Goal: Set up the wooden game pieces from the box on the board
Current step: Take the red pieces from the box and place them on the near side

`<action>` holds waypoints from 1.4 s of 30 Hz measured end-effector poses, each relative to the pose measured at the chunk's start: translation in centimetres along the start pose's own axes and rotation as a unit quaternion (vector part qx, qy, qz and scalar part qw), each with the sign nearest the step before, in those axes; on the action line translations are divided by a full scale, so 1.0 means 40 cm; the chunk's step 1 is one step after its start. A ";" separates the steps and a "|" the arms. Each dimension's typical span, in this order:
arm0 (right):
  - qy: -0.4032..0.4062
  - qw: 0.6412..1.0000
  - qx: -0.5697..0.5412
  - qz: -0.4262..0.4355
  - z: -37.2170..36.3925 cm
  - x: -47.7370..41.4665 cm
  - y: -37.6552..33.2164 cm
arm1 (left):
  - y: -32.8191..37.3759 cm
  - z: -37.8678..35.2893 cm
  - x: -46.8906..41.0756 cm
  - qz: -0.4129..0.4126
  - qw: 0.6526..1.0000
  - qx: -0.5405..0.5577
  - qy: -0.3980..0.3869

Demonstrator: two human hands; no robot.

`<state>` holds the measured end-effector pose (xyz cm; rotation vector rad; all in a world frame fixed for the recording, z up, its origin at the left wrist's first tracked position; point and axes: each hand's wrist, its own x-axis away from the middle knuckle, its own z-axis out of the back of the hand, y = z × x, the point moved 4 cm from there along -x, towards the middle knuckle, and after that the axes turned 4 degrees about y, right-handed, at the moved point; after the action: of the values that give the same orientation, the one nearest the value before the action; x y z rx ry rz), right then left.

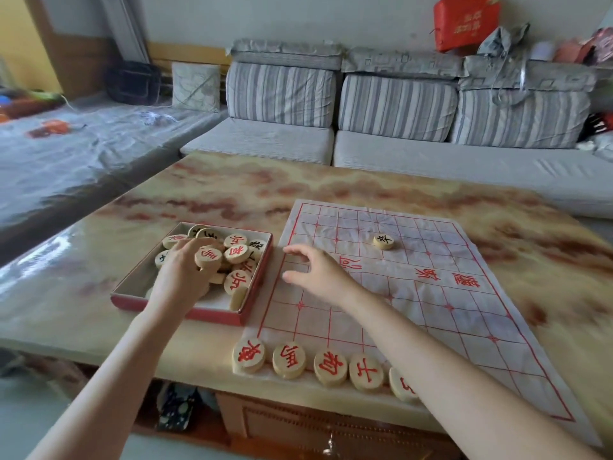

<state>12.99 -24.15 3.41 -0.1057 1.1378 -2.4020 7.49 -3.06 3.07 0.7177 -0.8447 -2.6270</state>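
Observation:
A red-sided box (126, 295) on the table holds several round wooden pieces with red or black characters. My left hand (184, 272) is inside the box, fingers closed around a red-marked piece (208, 257). My right hand (318, 268) hovers open over the left edge of the white paper board (431, 313) with its red grid. Several red-marked pieces (288, 360) stand in a row along the board's near edge; my right forearm partly hides the last one. One black-marked piece (383, 241) sits alone on the far half of the board.
The marbled table (232, 187) has its front edge just below the row of pieces. A grey striped sofa (398, 104) stands behind the table, and a plastic-covered surface (66, 154) lies to the left. A red bag (466, 23) rests on the sofa back.

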 end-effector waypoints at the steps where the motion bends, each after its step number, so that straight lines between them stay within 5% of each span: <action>1: -0.003 1.000 0.002 0.007 -0.021 -0.024 -0.015 | -0.010 -0.003 -0.007 0.003 1.000 -0.001 0.001; 11: -0.051 0.989 0.121 0.068 -0.217 -0.195 -0.049 | -0.061 -0.064 -0.052 -0.011 0.993 -0.117 0.018; 17: 0.039 0.991 0.085 0.096 -0.217 -0.197 -0.039 | -0.060 -0.057 -0.061 0.006 0.997 -0.075 0.016; 25: 0.035 0.986 -0.161 -0.003 -0.027 -0.054 0.008 | 0.046 -0.056 0.008 -0.014 0.998 0.062 0.011; 35: 0.037 0.984 -0.093 -0.144 0.251 0.342 0.239 | 0.313 -0.154 0.185 -0.124 0.968 0.186 -0.115; 42: 0.046 0.984 0.029 -0.167 0.315 0.515 0.338 | 0.440 -0.246 0.290 -0.165 0.947 0.206 -0.184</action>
<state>3.36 -49.71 -1.16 -0.1822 1.1676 -2.7577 5.20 -26.20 2.55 0.4973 -1.5339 -2.9704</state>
